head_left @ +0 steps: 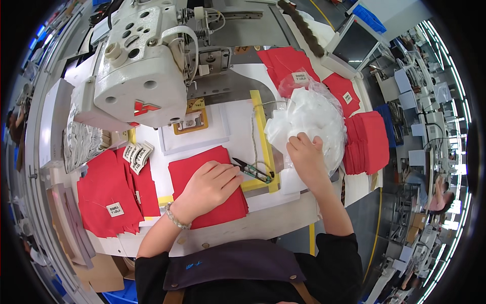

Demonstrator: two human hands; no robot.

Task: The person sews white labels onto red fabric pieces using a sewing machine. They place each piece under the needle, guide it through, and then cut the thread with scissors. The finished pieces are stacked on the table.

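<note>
My left hand point(210, 186) lies on a neat stack of red fabric pieces point(223, 212), its fingers stretched over the top piece. A pair of thread snips point(252, 171), with dark blades and a greenish handle, rests just past those fingertips, beside a cord point(254, 133). My right hand point(306, 157) reaches into a bag heaped with thin white pieces point(309, 114). Its fingers are curled together at the near side of the heap; whatever is between them is hidden. A clear plastic frame point(195, 143) with a brown-edged window lies on the white work surface beyond the stack.
A white sewing machine head point(142, 66) overhangs the table at the far left. Red pieces with labels point(109, 195) lie at left, near loose labels point(136, 154). More red stacks point(365, 142) stand at right. Yellow tape point(263, 147) crosses the surface; a screen point(354, 43) stands at the back right.
</note>
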